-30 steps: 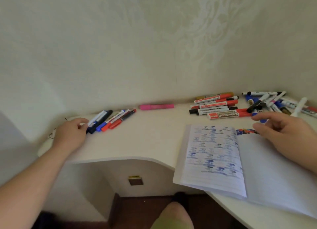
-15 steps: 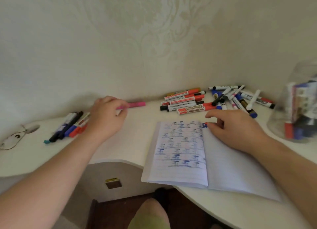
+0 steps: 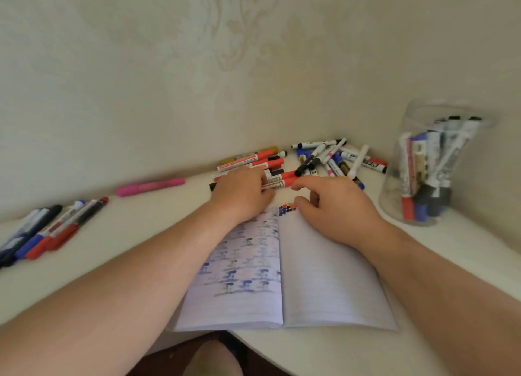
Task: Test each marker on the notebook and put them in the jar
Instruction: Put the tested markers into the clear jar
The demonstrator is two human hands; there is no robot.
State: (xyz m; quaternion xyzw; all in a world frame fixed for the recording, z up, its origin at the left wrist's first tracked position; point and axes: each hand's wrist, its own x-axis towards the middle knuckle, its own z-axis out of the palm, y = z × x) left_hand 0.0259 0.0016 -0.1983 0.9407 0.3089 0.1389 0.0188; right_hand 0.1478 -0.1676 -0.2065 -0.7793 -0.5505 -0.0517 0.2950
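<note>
While resting, red marker (image 3: pixel 277 184) touches left hand (image 3: pixel 242 195) (fingertips).

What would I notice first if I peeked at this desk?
Probably the two hands meeting over a red marker at the top of the open notebook. Behind them lies a messy pile of markers, and a clear jar of markers stands on the right.
</note>
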